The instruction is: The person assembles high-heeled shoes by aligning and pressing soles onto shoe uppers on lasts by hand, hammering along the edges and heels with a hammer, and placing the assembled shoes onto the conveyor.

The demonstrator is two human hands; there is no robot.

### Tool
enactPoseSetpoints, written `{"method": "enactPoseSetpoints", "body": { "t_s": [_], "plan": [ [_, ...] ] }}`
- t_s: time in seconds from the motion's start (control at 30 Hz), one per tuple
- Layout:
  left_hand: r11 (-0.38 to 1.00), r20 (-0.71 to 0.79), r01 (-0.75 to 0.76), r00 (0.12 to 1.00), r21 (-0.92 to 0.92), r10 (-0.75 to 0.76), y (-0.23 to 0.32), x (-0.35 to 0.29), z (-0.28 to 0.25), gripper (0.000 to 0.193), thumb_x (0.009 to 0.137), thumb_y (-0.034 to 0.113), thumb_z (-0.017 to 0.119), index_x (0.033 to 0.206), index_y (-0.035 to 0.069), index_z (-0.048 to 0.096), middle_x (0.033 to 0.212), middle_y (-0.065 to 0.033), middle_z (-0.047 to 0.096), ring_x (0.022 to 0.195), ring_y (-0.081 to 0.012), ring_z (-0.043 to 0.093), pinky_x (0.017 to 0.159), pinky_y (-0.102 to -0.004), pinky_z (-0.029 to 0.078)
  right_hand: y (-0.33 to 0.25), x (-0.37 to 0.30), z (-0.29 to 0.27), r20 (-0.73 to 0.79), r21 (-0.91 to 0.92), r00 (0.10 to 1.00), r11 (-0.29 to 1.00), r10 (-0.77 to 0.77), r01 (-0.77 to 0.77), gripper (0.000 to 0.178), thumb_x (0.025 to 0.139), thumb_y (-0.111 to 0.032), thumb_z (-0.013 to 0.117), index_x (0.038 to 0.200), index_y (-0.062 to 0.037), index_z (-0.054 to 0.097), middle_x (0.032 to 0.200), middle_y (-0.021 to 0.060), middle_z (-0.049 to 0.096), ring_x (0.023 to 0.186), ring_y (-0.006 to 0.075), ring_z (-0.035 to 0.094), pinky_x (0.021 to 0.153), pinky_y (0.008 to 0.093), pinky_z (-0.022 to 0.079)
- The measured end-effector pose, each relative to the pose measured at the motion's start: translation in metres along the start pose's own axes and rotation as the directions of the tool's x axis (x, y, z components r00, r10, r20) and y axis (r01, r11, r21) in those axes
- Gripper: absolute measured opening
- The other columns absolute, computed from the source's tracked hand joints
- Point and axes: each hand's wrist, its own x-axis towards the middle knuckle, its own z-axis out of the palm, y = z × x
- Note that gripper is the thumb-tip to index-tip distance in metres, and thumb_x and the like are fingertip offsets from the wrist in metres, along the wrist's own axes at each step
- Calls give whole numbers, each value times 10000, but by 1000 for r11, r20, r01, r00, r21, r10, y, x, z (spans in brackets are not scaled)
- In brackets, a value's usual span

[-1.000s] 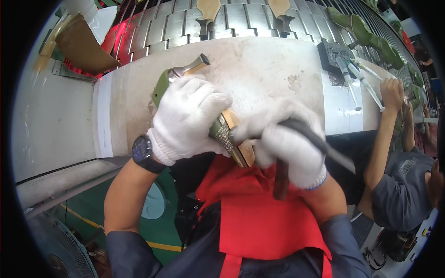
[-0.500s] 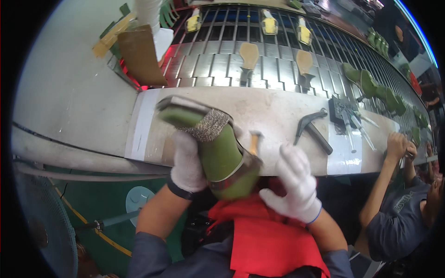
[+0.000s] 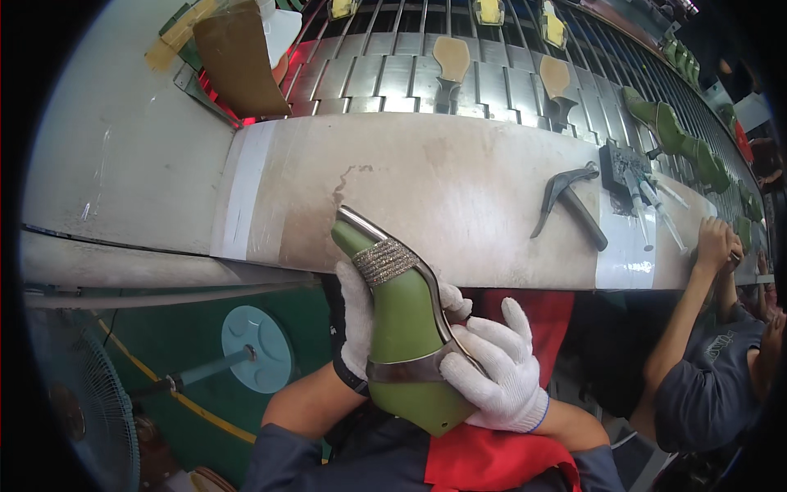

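Observation:
A sandal with a glittery beaded toe band (image 3: 385, 262) and a metallic heel strap (image 3: 406, 368) sits on a green shoe last (image 3: 402, 322), held tilted over the table's near edge. My left hand (image 3: 356, 320), in a white knit glove, is wrapped round the last's left side below the beaded band. Its fingertips seem to show at the far side of the sole edge. My right hand (image 3: 498, 369), gloved too, presses its fingers on the heel strap and the sole's rear edge. The underside of the sandal is hidden.
A hammer (image 3: 574, 211) lies on the table (image 3: 410, 180), beside a dark block with several syringe-like tools (image 3: 643, 201). Beyond runs a slatted metal conveyor (image 3: 500, 78) carrying soles and green lasts. A fan (image 3: 82, 402) stands at left; a co-worker's hands (image 3: 717, 244) are at right.
The sandal on its last has come down nearer my body and turned more upright. My right hand, apart from it before with fingers spread, has closed onto the heel strap.

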Motion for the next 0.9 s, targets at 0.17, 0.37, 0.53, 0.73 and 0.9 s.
{"method": "enactPoseSetpoints", "body": {
  "t_s": [0.17, 0.37, 0.53, 0.73, 0.9],
  "plan": [
    [989, 48, 28, 999, -146, -22, -4, -2, -15, 1151, 838, 1091, 313, 1145, 48, 690, 1058, -133, 707, 1049, -318, 673, 1032, -509, 555, -6, -3, 1, 34, 0, 999, 1000, 30, -30, 509, 790, -232, 885, 1280, -233, 744, 1249, 92, 712, 1233, 297, 683, 1259, 655, 363],
    [980, 96, 16, 995, -197, 3, -3, -7, -27, 1200, 859, 1075, 298, 1198, 2, 713, 1094, -177, 743, 1091, -338, 712, 1014, -512, 596, -9, 0, 9, 7, 48, 1000, 999, 5, -5, 501, 774, -245, 897, 1252, -240, 747, 1262, 109, 711, 1221, 317, 687, 1243, 660, 373],
    [999, 194, -3, 981, -43, 12, -7, -7, -51, 1169, 895, 1037, 346, 1297, -2, 698, 1194, -178, 742, 1126, -305, 716, 1006, -466, 608, -5, -6, 13, 79, 69, 997, 998, 4, -10, 468, 765, -255, 905, 1201, -224, 735, 1278, 120, 712, 1210, 337, 688, 1232, 659, 369],
    [1000, 202, -21, 979, -4, 22, -8, -16, -53, 1138, 890, 1031, 387, 1329, 23, 680, 1245, -169, 723, 1124, -285, 716, 1003, -440, 608, -1, -9, 22, 24, 85, 998, 995, -57, 54, 440, 761, -262, 899, 1164, -211, 729, 1292, 124, 708, 1197, 345, 687, 1227, 663, 365],
    [996, 226, 0, 974, 90, -21, 0, -19, -39, 1042, 911, 949, 554, 1390, 26, 635, 1279, -158, 711, 1128, -262, 715, 1004, -426, 604, 10, -19, 10, 55, 174, 997, 983, -60, 50, 408, 763, -275, 882, 1134, -169, 749, 1254, 116, 714, 1171, 323, 700, 1192, 617, 446]
  ]
}}
